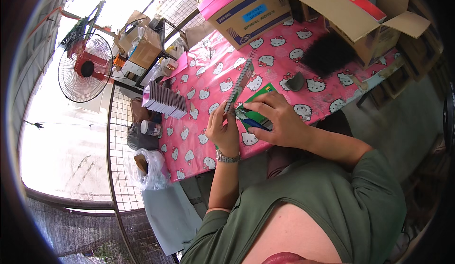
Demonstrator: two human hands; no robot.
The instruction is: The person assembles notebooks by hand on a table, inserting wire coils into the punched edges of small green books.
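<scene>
A spiral notebook (260,93) with a green cover is in front of me, its wire coil (238,84) running up along one edge and poking out past the far end. My left hand (222,130) is closed on the near end of the coiled edge. In my right hand (277,119) is a pair of pliers (256,121) with dark blue handles, the fingers wrapped round them. The jaws sit at the near end of the coil, close to my left fingertips; whether they bite the wire cannot be made out.
A pink patterned cloth (213,86) covers the table. At the left stands a row of notebooks (163,100). Beyond lie a dark grey piece (295,81), a black heap (329,53), a closed carton (251,17) and an open carton (348,12). A fan (86,68) stands far left.
</scene>
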